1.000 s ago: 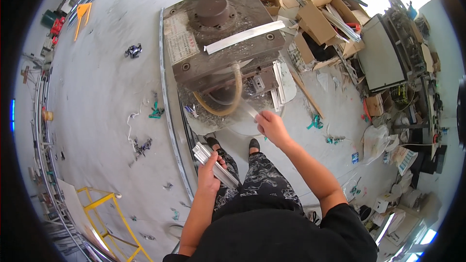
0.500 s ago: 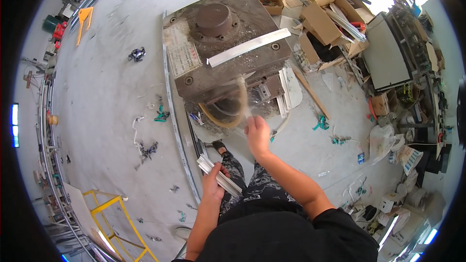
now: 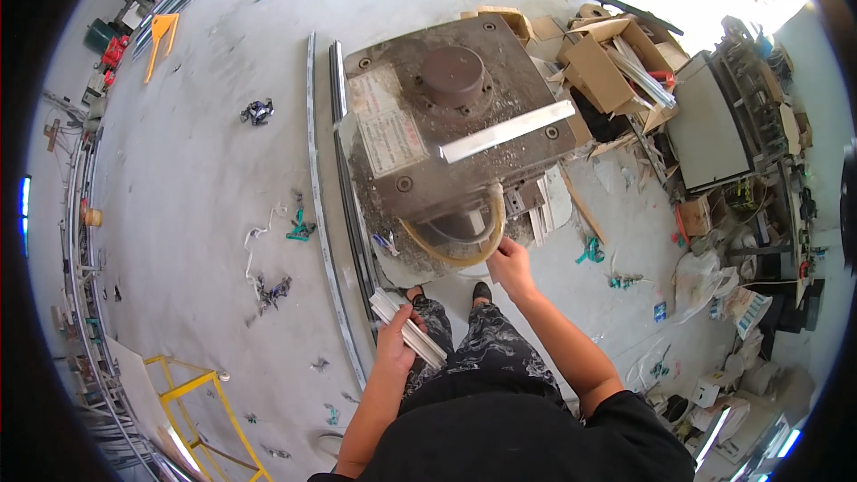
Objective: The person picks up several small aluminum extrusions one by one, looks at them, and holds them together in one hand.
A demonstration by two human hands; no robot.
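Observation:
My left hand [image 3: 394, 339] is closed around a small bundle of white profile strips [image 3: 422, 344], held slantwise in front of my legs. My right hand [image 3: 511, 268] is at the near side of a brown metal machine [image 3: 446, 180], just beside the curved yellowish hose [image 3: 436, 257]. Its fingers are drawn together, and their tips are partly hidden; whatever they hold cannot be made out. A round brown cap [image 3: 453, 76] rises from the machine's top. Across that top lies a white strip [image 3: 509, 131], and more white strips [image 3: 541, 214] stand at the machine's right side.
Long metal bars [image 3: 327, 214] lie on the floor left of the machine. Cardboard boxes [image 3: 600, 71] with offcuts stand at the far right, by a cluttered bench [image 3: 759, 125]. A yellow frame [image 3: 192, 384] stands at lower left. Green and dark scraps [image 3: 301, 229] litter the floor.
My right hand has moved right and down, and the blurred pale thing at its fingertips no longer shows. The view has shifted, placing the machine farther right. My left hand still holds the strips.

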